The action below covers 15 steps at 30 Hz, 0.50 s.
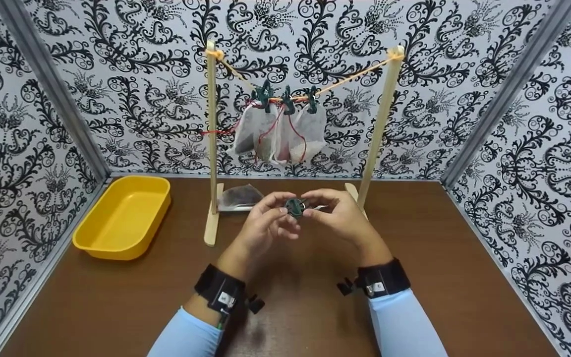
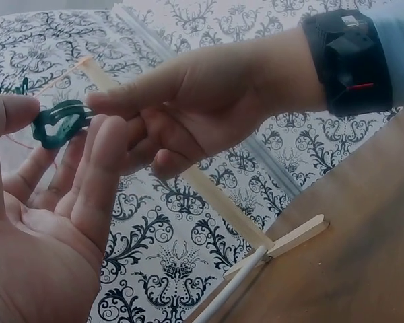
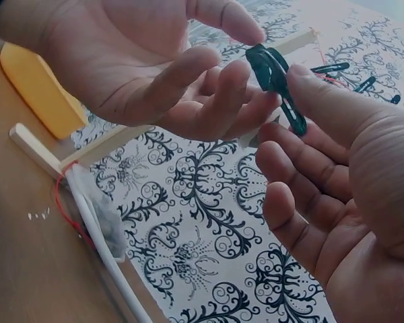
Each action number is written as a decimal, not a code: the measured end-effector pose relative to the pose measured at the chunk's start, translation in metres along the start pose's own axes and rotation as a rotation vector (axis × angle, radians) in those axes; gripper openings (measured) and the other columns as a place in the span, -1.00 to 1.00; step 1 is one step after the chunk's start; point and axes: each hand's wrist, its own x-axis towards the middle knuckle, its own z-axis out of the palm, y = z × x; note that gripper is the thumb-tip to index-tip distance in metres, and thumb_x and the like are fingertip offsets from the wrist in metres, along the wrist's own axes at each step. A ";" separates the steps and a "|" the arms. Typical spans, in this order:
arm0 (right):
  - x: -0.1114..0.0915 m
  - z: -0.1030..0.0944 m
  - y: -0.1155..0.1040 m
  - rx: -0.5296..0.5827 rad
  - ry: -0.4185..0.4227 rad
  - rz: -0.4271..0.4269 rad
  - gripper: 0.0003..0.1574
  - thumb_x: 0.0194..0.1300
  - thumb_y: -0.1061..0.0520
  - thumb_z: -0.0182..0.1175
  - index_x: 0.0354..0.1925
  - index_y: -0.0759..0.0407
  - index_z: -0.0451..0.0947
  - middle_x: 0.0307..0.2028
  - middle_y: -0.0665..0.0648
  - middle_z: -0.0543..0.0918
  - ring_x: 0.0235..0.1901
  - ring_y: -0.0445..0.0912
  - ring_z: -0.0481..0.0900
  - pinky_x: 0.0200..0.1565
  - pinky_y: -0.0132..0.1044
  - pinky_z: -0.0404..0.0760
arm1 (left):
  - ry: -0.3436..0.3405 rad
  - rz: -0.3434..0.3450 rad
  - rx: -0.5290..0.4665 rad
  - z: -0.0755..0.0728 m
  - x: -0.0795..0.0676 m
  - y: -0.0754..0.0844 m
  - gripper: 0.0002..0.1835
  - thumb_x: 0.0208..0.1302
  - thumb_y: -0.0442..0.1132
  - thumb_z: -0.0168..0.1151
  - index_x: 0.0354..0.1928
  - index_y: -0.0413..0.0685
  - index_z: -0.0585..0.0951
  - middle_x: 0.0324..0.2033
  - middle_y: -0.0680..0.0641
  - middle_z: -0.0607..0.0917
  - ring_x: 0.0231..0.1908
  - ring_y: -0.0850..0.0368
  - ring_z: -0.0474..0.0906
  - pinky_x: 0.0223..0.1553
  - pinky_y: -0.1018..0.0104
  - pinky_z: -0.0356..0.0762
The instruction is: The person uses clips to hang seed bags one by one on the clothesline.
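A small green plastic clip (image 1: 295,207) is held between both hands above the table, in front of the wooden stand. From the left, the thumb and fingers of my left hand (image 1: 261,220) pinch it. My right hand (image 1: 347,215) pinches its other side between thumb and forefinger. In the right wrist view the clip (image 3: 276,70) appears long, with a slotted end pointing down. Beyond the hands, white drawstring pouches (image 1: 308,131) with red strings hang from an orange cord (image 1: 355,76) by several similar green clips (image 1: 288,100).
The cord runs between two wooden posts (image 1: 378,124) with flat feet. By the left post's foot, a pouch with dark contents (image 1: 240,197) lies on the brown table (image 1: 439,277). A yellow tray (image 1: 122,213) stands at the left. Patterned walls enclose the back and sides.
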 end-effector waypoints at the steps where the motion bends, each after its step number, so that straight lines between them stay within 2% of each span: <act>1: 0.000 0.000 0.001 -0.011 0.016 0.007 -0.52 0.44 0.31 0.53 0.25 0.47 0.71 0.07 0.44 0.87 -0.11 -0.22 0.84 -0.04 -0.34 0.87 | 0.026 -0.010 0.029 -0.002 0.001 0.000 -0.66 0.64 -0.38 0.01 0.26 -0.08 0.66 -0.09 -0.05 0.76 -0.31 0.15 0.81 -0.28 0.20 0.92; 3: 0.001 -0.001 0.001 -0.027 0.054 0.019 -0.56 0.43 0.31 0.54 0.20 0.46 0.73 -0.01 0.38 0.89 -0.20 -0.23 0.82 -0.15 -0.38 0.83 | 0.109 -0.038 0.120 -0.010 0.003 -0.001 -0.70 0.73 -0.25 0.10 0.28 -0.18 0.66 -0.11 -0.09 0.80 -0.34 0.14 0.80 -0.31 0.16 0.92; 5: 0.001 -0.002 0.003 -0.060 0.113 0.014 -0.62 0.39 0.31 0.56 0.12 0.44 0.76 -0.11 0.29 0.91 -0.29 -0.25 0.79 -0.04 -0.51 0.65 | 0.228 -0.067 0.307 -0.025 0.005 -0.005 -0.63 0.71 -0.11 0.23 0.28 -0.24 0.68 -0.10 -0.14 0.82 -0.36 0.09 0.79 -0.33 0.11 0.91; 6: 0.002 -0.003 0.003 -0.075 0.143 0.011 -0.66 0.37 0.31 0.57 0.07 0.41 0.79 -0.17 0.23 0.92 -0.33 -0.26 0.77 0.04 -0.49 0.56 | 0.269 -0.045 0.444 -0.049 0.009 -0.017 -0.59 0.69 -0.02 0.29 0.26 -0.21 0.71 -0.08 -0.14 0.84 -0.31 0.07 0.81 -0.26 0.11 0.91; 7: 0.002 -0.003 0.004 -0.093 0.174 0.006 -0.70 0.35 0.30 0.58 0.02 0.38 0.81 -0.23 0.18 0.92 -0.36 -0.27 0.76 0.13 -0.44 0.48 | 0.333 -0.030 0.600 -0.065 0.011 -0.024 -0.60 0.63 0.00 0.34 0.20 -0.18 0.75 -0.08 -0.17 0.85 -0.29 0.03 0.81 -0.24 0.11 0.90; 10: 0.003 -0.005 0.006 -0.116 0.256 0.004 -0.80 0.32 0.27 0.61 -0.11 0.32 0.84 -0.38 0.04 0.89 -0.36 -0.27 0.71 0.18 -0.32 0.35 | 0.529 -0.088 1.160 -0.095 0.007 -0.023 -0.65 0.54 -0.09 0.35 0.15 -0.17 0.79 0.08 -0.28 0.84 -0.10 -0.23 0.85 -0.03 -0.08 0.87; 11: 0.003 -0.005 0.006 -0.116 0.273 0.005 -0.83 0.32 0.27 0.62 -0.15 0.31 0.84 -0.41 -0.01 0.88 -0.36 -0.27 0.70 0.16 -0.31 0.38 | 0.582 -0.117 1.326 -0.104 0.005 -0.021 -0.65 0.51 -0.13 0.33 0.16 -0.19 0.79 0.12 -0.32 0.84 -0.04 -0.31 0.85 0.02 -0.15 0.85; 12: 0.003 -0.005 0.007 -0.113 0.285 0.004 -0.84 0.32 0.26 0.63 -0.18 0.30 0.85 -0.44 -0.05 0.86 -0.35 -0.26 0.69 0.11 -0.31 0.43 | 0.614 -0.156 1.451 -0.111 0.003 -0.019 -0.63 0.50 -0.17 0.31 0.20 -0.18 0.78 0.18 -0.34 0.82 0.02 -0.37 0.84 0.07 -0.21 0.84; 13: 0.003 -0.005 0.007 -0.109 0.295 0.004 -0.85 0.32 0.27 0.63 -0.19 0.31 0.84 -0.46 -0.08 0.84 -0.36 -0.26 0.69 0.05 -0.33 0.49 | 0.633 -0.236 1.539 -0.103 -0.003 -0.006 -0.60 0.47 -0.25 0.28 0.26 -0.19 0.76 0.26 -0.38 0.78 0.01 -0.44 0.83 0.03 -0.30 0.83; 14: 0.003 -0.005 0.008 -0.103 0.301 0.004 -0.86 0.33 0.27 0.63 -0.21 0.32 0.84 -0.48 -0.11 0.82 -0.37 -0.26 0.68 -0.01 -0.36 0.54 | 0.623 -0.294 1.607 -0.102 -0.006 0.001 -0.57 0.49 -0.28 0.25 0.34 -0.16 0.73 0.35 -0.37 0.73 0.05 -0.49 0.82 0.07 -0.38 0.82; 15: 0.003 -0.005 0.008 -0.099 0.306 0.001 -0.86 0.33 0.28 0.62 -0.22 0.33 0.84 -0.49 -0.13 0.81 -0.38 -0.26 0.68 -0.06 -0.39 0.57 | 0.608 -0.321 1.651 -0.106 -0.008 0.003 -0.52 0.50 -0.32 0.22 0.40 -0.13 0.70 0.41 -0.35 0.70 0.05 -0.51 0.81 0.07 -0.40 0.81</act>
